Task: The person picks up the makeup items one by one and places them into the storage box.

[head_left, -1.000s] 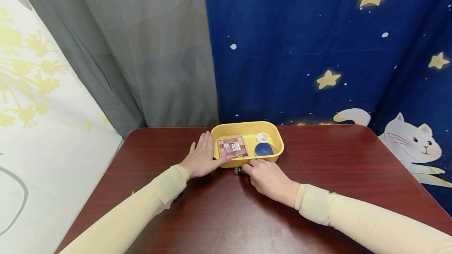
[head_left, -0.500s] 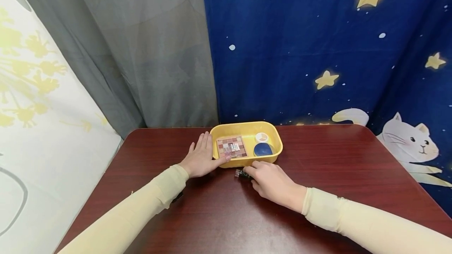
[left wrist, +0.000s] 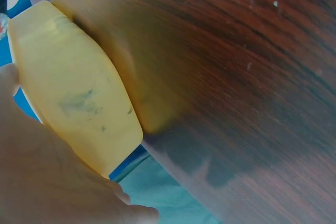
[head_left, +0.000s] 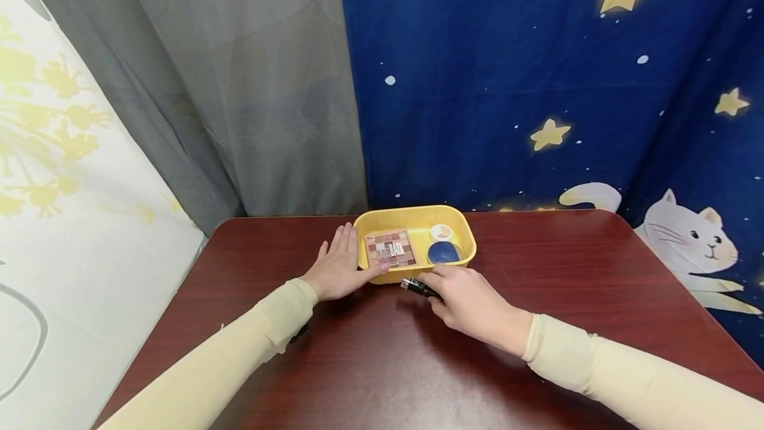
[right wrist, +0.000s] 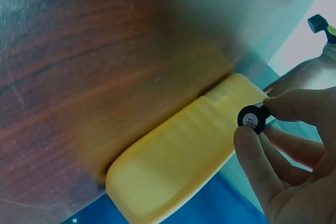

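A yellow plastic basket [head_left: 465, 217] stands at the far edge of the table. In it lie a square eyeshadow palette [head_left: 390, 249], a small round three-colour compact [head_left: 441, 233] and a dark blue round-edged item [head_left: 444, 253]. My left hand [head_left: 337, 271] lies with straight fingers along the basket's left end, its thumb on the front rim. My right hand [head_left: 471, 300] pinches a slim black lip gloss tube [head_left: 420, 287] with a clear end, just in front of the basket. In the right wrist view, the tube's round labelled end [right wrist: 252, 120] sits between thumb and fingers.
The dark red wooden table [head_left: 358, 377] reaches back to a grey curtain [head_left: 286, 118] and a blue star-patterned curtain [head_left: 465, 85]. White patterned fabric [head_left: 77, 184] hangs at the left.
The right hand has raised the lip gloss tube off the table in front of the basket, its clear end now tilted up. The left hand stays at the basket.
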Tool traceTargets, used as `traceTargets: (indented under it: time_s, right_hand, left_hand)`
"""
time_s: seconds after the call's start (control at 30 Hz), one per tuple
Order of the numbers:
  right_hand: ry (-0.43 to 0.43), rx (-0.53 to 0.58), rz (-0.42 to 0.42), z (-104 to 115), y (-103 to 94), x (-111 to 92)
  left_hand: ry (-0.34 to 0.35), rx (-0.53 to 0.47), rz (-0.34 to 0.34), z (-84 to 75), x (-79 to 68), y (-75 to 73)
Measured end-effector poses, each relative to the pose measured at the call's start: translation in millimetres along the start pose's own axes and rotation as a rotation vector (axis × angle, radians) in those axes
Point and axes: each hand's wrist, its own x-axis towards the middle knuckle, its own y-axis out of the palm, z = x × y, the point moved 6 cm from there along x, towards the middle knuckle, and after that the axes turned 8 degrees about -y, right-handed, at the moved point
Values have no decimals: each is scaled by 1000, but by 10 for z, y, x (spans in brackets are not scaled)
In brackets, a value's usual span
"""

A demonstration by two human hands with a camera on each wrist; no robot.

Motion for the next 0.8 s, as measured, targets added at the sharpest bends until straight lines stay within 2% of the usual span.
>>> traceTargets:
  time_s: [0.23,0.4,0.63,0.8]
  right_hand:
    - [16,-10,-11,-65,-71,32]
    - [40,-12,-31,-162,-115,72]
    - [91,39,-73,-418,-146,172]
    - [183,98,-51,-621,-130,233]
  left_hand:
    - [-16,6,18,65,62,88]
    - [-11,2,19,62,60,87]
    - [-7,9,17,24,18,30]
    - [-14,10,34,18,24,30]
